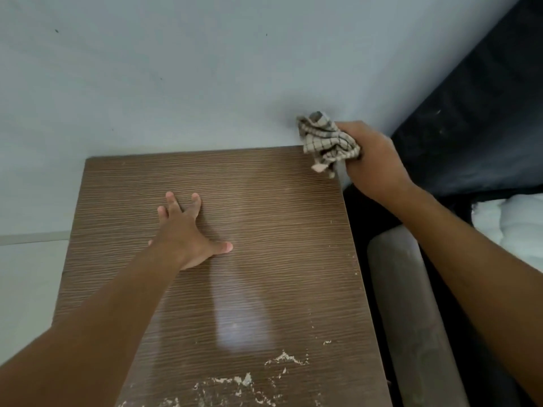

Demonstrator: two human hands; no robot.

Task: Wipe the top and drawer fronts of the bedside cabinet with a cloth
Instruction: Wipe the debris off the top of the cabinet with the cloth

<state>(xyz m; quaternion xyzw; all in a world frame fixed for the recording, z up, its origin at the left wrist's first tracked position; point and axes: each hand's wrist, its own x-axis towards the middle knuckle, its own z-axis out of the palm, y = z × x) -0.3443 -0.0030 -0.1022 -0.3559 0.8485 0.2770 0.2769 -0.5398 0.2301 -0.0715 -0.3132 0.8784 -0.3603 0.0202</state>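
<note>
Step in hand: wiping the cabinet top (264, 230).
Right hand (373, 160) clenches the cloth (326, 139) at the far right corner; left hand (188, 230) lies flat, fingers spread. Next, probably: press down, sweep toward the white flecks (244, 380).

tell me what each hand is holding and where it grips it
The right hand holds the checked cloth, bunched in its fist with loose folds sticking out. The left hand holds nothing; it rests flat on the cabinet top.

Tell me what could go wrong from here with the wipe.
The cloth is bunched in the right hand at the far right corner of the cabinet top; a wad may skip patches. The chipped pale flakes near the front edge could snag it or be swept off. The left hand, pressed flat, may leave smudges.
</note>
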